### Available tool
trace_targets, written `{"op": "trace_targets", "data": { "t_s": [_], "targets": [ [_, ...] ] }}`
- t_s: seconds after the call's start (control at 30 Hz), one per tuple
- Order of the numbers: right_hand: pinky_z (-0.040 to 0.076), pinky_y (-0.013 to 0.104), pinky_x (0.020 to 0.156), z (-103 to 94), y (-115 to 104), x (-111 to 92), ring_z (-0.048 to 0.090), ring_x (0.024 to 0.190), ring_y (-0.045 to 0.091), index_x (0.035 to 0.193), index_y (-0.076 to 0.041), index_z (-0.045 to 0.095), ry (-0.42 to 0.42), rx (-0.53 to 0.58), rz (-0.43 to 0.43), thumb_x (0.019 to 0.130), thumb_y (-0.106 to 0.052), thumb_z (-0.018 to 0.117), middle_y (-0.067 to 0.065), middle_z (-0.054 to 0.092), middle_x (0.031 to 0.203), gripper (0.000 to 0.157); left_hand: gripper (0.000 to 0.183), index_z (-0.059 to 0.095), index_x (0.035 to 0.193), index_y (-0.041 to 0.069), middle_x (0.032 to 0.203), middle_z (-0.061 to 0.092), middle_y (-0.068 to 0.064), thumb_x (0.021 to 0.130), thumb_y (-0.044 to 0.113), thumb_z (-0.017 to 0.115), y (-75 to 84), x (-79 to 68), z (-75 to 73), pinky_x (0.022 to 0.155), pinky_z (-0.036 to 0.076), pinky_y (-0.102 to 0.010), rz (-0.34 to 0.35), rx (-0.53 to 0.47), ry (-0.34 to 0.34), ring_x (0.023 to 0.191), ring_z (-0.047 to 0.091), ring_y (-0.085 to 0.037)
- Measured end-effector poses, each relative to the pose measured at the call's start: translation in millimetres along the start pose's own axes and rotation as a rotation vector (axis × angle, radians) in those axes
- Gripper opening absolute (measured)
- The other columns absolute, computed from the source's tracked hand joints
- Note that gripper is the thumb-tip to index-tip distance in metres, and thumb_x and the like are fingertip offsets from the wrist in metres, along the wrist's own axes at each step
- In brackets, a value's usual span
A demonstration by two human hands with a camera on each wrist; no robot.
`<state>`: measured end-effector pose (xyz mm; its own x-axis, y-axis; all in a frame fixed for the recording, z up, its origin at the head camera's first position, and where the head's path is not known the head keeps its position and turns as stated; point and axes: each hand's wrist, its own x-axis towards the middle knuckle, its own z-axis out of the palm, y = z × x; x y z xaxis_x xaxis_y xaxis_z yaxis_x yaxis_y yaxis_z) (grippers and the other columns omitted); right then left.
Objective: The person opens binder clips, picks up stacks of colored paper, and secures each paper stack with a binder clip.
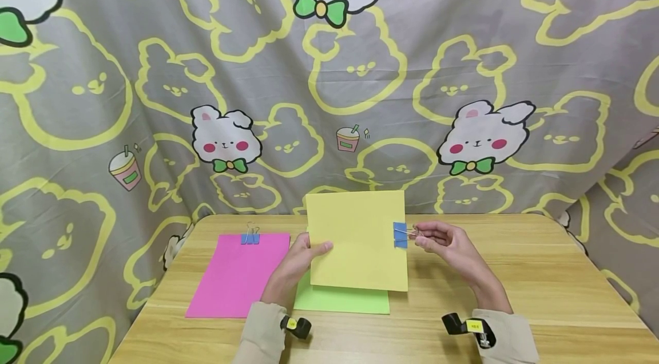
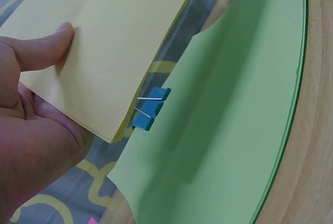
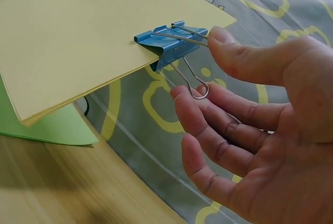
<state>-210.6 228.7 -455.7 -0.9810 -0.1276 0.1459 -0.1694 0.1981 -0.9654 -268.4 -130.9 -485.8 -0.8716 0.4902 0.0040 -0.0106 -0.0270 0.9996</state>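
Observation:
My left hand (image 1: pixel 300 258) grips a stack of yellow paper (image 1: pixel 355 266) by its left edge, thumb on the front and fingers behind. The stack is held up off the table. A blue binder clip (image 3: pixel 174 41) sits on the stack's right edge, with its wire handles sticking out. My right hand (image 1: pixel 450 244) holds the clip by these handles; in the right wrist view the thumb lies on the upper one and fingers are by the lower one. Below the yellow stack lies green paper (image 1: pixel 340 300), with another blue binder clip (image 2: pixel 151 108) at its edge.
Pink paper (image 1: pixel 231 284) with a blue binder clip (image 1: pixel 250 238) on its top edge lies at the left of the wooden table (image 1: pixel 556 295). A patterned grey curtain (image 1: pixel 288 78) hangs behind the table.

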Motion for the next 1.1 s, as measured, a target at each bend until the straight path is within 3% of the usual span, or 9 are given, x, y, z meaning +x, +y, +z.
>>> {"op": "trace_targets", "data": {
  "t_s": [0.5, 1.1],
  "targets": [
    [0.056, 0.023, 0.088, -2.8, -1.3, -1.5, 0.069, 0.104, 0.014, 0.136, 0.011, 0.054, -0.019, 0.026, -0.01, 0.099, -0.017, 0.07, 0.029, 0.065, 0.126, 0.048, 0.032, 0.058, 0.133, -0.005, 0.114, 0.074, -0.014, 0.104, 0.009, 0.058, 0.5, -0.1, 1.0, 0.083, 0.061, -0.039, 0.009, -0.01, -0.027, 0.094, 0.075, -0.021],
    [0.058, 0.026, 0.089, -8.4, 0.8, -1.1, 0.07, 0.105, 0.015, 0.137, 0.01, 0.055, 0.016, 0.035, -0.001, 0.1, -0.021, 0.07, 0.025, 0.067, 0.125, 0.051, 0.034, 0.054, 0.137, -0.005, 0.116, 0.073, -0.01, 0.105, 0.007, 0.057, -0.6, 2.4, 3.2, 0.083, 0.061, -0.035, 0.007, -0.05, -0.073, 0.098, 0.073, -0.019]
  ]
}}
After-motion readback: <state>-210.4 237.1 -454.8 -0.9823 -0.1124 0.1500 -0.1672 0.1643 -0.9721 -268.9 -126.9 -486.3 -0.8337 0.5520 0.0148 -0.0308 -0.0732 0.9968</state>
